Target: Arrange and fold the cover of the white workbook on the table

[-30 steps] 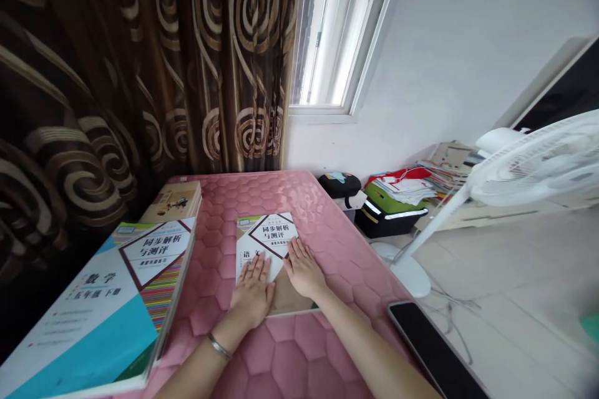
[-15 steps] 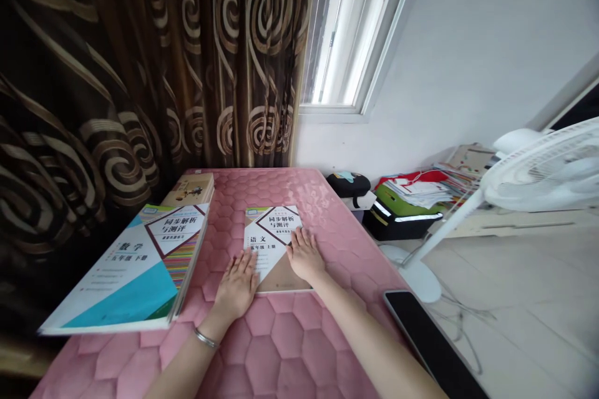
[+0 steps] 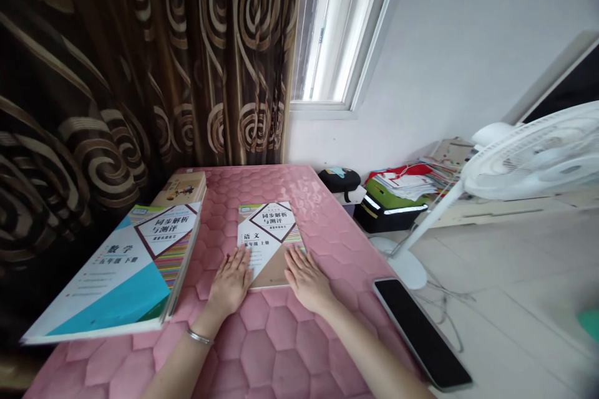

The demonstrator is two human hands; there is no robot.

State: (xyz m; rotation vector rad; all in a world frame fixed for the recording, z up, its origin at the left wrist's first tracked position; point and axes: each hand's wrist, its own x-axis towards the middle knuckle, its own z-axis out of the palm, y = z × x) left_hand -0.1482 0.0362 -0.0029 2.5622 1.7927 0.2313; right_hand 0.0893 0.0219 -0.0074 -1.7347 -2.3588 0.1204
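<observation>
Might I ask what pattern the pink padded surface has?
The pink padded surface has hexagons, clearest in the head view.

A swirl-patterned curtain (image 3: 178,75) hangs beside a bright window (image 3: 330,43)

The pink quilted surface (image 3: 281,349) is carrying a workbook (image 3: 270,255) centrally. A book stack (image 3: 126,271) is lying at left. A phone (image 3: 421,331) is resting at right.

A single view, worn on the head, looks forward and steeply down across the pink cover (image 3: 281,349) (wide enough to catch curtain (image 3: 219,68), window (image 3: 330,31) and fan (image 3: 528,168)), with left hand (image 3: 231,282) and right hand (image 3: 309,280) fairly near, below centre.
</observation>
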